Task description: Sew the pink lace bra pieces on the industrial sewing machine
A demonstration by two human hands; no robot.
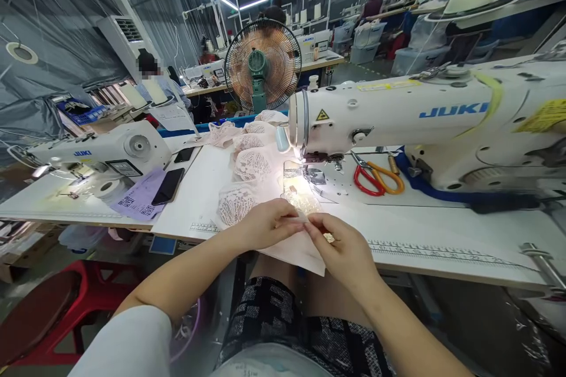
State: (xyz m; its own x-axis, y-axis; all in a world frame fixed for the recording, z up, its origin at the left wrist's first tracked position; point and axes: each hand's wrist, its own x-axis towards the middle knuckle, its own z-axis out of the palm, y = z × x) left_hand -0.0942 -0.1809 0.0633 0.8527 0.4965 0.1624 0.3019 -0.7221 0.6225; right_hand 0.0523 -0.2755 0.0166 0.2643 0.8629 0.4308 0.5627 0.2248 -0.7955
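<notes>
My left hand (269, 225) and my right hand (342, 242) meet at the table's front edge, fingertips pinched on a pale pink piece of fabric (300, 250). Part of this cloth hangs over the edge toward my lap. Lace bra cups (252, 164) in the same pale pink lie in a row to the left, running back along the table. Just beyond my hands, the lit needle area of a white sewing machine (354, 118) shows, with fabric close in front of its presser foot. My fingers hide the exact spot they grip.
Red-handled scissors (368, 179) and an orange-handled pair (387, 178) lie right of the needle. Left are a phone (168, 187), a purple paper sheet (140, 195) and a second sewing machine (106, 150). A fan (259, 65) stands behind; a red stool (84, 300) is lower left.
</notes>
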